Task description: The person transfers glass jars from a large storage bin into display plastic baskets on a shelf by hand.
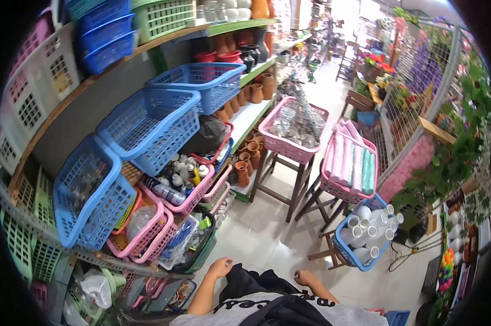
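Observation:
Low in the view, my left hand (220,267) hangs beside my body with its fingers curled, close to the dark green basket (204,255) on the lower shelf. My right hand (304,277) is on the other side of my body, its fingers bent inward. Nothing can be made out in either hand. A blue basket of white vases (339,234) stands on a small wooden stool ahead and to the right. A pink basket with rolled pink and green material (338,187) is behind it on a dark stool.
A pink basket of clear glassware (264,136) sits on a tall stool (275,198) ahead. Shelves on the left hold blue baskets (147,146), a pink basket of spray cans (194,201) and clay pots (256,92). A wire mesh panel (427,81) with flowers and leaves lines the right.

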The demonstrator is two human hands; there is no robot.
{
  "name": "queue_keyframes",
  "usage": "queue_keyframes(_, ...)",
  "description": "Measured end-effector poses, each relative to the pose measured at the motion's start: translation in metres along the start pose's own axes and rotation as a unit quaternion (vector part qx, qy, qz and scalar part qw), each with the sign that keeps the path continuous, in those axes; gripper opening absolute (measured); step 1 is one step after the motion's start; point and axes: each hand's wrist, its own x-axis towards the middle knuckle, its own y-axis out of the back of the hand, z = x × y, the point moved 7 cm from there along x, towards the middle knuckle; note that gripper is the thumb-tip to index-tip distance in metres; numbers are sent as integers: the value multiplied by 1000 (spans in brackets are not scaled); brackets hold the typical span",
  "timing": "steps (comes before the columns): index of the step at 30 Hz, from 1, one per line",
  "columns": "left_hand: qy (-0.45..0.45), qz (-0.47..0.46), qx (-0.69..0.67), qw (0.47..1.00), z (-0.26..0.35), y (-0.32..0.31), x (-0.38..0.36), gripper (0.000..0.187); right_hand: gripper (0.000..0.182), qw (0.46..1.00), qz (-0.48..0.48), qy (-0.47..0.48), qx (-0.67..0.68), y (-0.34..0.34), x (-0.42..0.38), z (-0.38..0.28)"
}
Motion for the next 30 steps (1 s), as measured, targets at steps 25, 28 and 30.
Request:
queue_keyframes(25, -78, -3, -153, 985, 85, 98, 314, 27, 25, 909, 288, -69, 292, 183, 138, -5)
queue_keyframes(28, -302, 118, -132, 937, 237, 162, 354, 17, 14, 835, 426, 82, 338, 318, 146, -70)
queue_keyframes(30, -348, 130, -118, 921, 311, 186, 373, 14, 13, 808, 459, 139, 343, 391, 152, -96)
